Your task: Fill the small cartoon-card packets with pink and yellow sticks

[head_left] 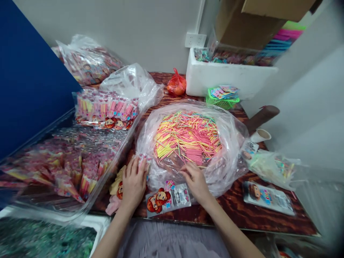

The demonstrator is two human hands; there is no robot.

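My left hand point(134, 182) lies palm down with fingers stretched out at the near left edge of a large clear plastic bag point(231, 161). Beneath and beside it are a pink and yellow cloth-like bundle point(114, 200) and part of a printed packet. The bag is spread wide around a heap of thin pink, yellow and green sticks point(188, 134). At the bag's near rim, my right hand point(195, 182) has its thumb and fingertips drawn together; anything between them is too small to make out. Flat cartoon-printed packets point(169, 200) rest between my hands on the table.
On the left, a clear tray point(120, 150) holds several filled stick packets point(80, 172). A white foam box point(228, 77), a green basket point(223, 100) and a red bag of round orange fruit point(176, 85) stand behind. A paper cup point(260, 135) and another packet point(268, 197) are at right.
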